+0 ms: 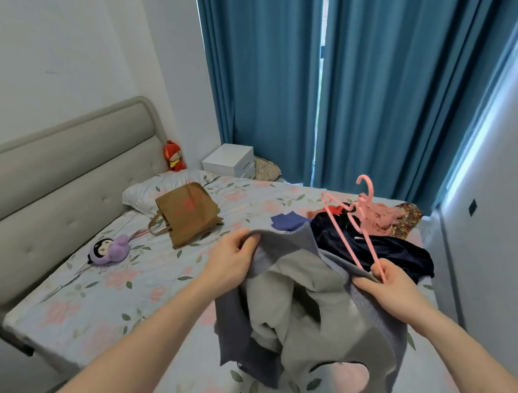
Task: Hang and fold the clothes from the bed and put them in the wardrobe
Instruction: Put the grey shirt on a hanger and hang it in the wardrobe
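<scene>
both arms extended; left grip (pixel 230 258) and right grip (pixel 387 285) curled closed.

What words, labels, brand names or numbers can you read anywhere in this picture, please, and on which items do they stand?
None can be read.
Brown paper bag: a pinkish-red print on its side, too blurred to read.
Grey garment, held by the left hand and the right hand: no label or lettering shows.
Pink hanger, also in the right hand: no marking shows.

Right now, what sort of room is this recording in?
Most likely a home bedroom: a bed with floral sheet and padded headboard, a white nightstand, and teal curtains over the window.
</scene>
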`<action>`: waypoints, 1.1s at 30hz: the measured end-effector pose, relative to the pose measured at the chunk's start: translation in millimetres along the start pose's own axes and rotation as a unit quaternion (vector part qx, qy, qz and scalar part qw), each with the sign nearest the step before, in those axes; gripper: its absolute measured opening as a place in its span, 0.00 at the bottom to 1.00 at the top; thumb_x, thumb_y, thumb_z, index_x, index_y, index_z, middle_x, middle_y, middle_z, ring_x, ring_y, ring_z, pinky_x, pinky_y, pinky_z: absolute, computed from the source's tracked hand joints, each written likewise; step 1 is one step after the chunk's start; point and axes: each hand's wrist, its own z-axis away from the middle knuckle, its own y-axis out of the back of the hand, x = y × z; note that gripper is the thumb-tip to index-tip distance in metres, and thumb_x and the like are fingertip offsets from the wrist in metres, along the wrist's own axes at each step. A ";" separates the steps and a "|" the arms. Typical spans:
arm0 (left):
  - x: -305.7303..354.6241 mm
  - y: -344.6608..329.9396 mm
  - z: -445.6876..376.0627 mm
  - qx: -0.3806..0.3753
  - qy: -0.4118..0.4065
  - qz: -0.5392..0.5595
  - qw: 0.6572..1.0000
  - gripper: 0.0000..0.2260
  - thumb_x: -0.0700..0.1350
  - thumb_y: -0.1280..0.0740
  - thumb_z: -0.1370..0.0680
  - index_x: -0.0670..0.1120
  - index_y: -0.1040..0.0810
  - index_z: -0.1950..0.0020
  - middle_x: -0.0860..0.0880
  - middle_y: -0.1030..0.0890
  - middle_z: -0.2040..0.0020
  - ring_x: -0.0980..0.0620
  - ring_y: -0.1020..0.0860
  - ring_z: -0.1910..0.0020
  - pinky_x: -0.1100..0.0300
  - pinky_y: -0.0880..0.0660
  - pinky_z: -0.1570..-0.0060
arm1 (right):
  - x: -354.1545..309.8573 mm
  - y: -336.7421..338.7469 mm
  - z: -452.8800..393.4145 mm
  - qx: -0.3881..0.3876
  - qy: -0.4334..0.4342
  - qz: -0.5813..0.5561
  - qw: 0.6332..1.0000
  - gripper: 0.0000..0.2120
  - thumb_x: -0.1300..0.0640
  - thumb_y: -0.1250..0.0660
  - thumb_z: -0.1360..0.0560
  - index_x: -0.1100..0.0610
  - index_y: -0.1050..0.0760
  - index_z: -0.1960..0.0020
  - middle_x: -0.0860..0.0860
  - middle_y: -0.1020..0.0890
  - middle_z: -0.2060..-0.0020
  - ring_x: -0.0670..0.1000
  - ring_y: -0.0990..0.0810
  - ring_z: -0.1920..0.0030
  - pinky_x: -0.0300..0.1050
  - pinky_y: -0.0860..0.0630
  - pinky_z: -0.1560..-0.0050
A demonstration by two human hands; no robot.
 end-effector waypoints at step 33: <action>-149.2 -18.0 78.9 -0.068 0.304 0.123 0.942 0.08 0.37 0.37 0.18 0.44 0.18 0.52 0.39 0.17 0.57 0.47 0.21 0.59 0.50 0.24 0.57 | -38.8 -9.3 0.6 -0.045 0.033 -0.144 0.988 0.21 0.69 0.32 0.38 0.53 0.43 0.63 0.62 0.20 0.64 0.54 0.26 0.61 0.51 0.31 0.57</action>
